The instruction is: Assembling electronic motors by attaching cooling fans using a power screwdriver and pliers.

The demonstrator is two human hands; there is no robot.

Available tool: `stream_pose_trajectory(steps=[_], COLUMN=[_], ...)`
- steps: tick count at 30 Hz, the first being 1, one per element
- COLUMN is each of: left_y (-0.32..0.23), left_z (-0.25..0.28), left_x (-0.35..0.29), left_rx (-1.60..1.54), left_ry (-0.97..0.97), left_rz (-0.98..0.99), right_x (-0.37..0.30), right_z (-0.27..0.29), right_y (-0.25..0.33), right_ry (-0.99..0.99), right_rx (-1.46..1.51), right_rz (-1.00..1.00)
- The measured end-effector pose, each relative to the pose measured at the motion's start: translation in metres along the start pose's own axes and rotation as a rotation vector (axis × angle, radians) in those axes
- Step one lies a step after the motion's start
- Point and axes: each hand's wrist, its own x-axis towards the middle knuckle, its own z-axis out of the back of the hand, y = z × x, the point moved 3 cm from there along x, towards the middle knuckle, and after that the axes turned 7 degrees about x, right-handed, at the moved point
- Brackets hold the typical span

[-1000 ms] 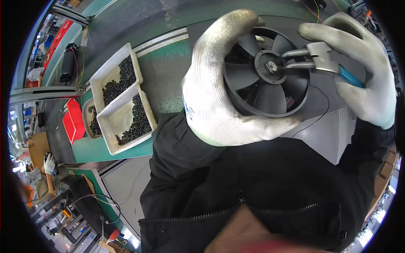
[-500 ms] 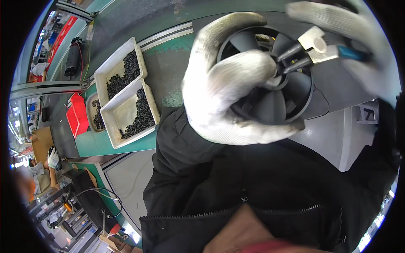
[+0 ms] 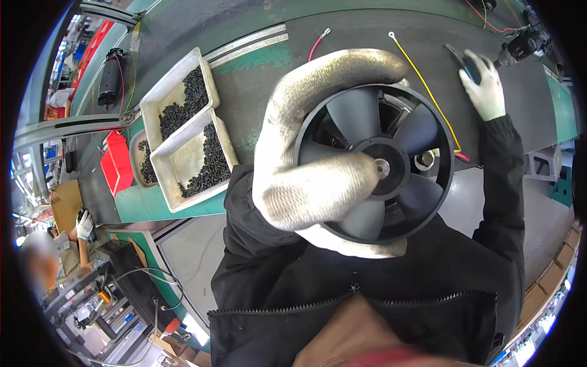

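Pliers (image 3: 472, 71) off the hub now! Half a second back their metal nose sat against the middle of the fan (image 3: 396, 161); now the right hand (image 3: 487, 92) has carried them out to the far side of the bench (image 3: 361, 33), thumb and fingers about the blue handle, though whether that grip is tight or loosening cannot be told. And the left hand (image 3: 284, 186)? Clamped on the fan, fingers wrapped around the rim, one fingertip laid across at the hub. The fan faces up, just in front of the black jacket (image 3: 367, 278), blades in full view, with the left hand alone holding it. That means work with the pliers at the hub looks paused or finished, a judgement only. Beyond the fan, a yellow wire (image 3: 428, 88) stretches across the bench, and a drill (image 3: 524, 46) lies just right of the right hand.
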Motion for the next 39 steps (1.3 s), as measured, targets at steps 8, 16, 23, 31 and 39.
stream_pose_trajectory(steps=[8, 16, 23, 31, 39], left_y=[-0.01, -0.016, -0.02, -0.009, -0.015], left_z=[0.002, -0.015, -0.008, -0.011, -0.003], left_x=[0.017, 0.052, 0.05, 0.021, 0.032], left_rx=[-0.062, 0.005, 0.267, 0.088, 0.258], left_ry=[0.037, 0.052, 0.052, 0.035, 0.132], left_rz=[0.44, 0.445, -0.014, 0.157, -0.138], right_x=[-0.038, -0.037, -0.02, -0.026, -0.03], right_z=[0.029, 0.006, -0.002, -0.007, 0.001], right_y=[0.103, 0.205, 0.241, 0.245, 0.252], right_ry=[-0.094, 0.373, 0.192, 0.127, 0.049], right_rx=[0.319, 1.483, 1.637, 1.595, 1.524], right_rz=[0.109, 0.093, 0.322, 0.289, 0.289])
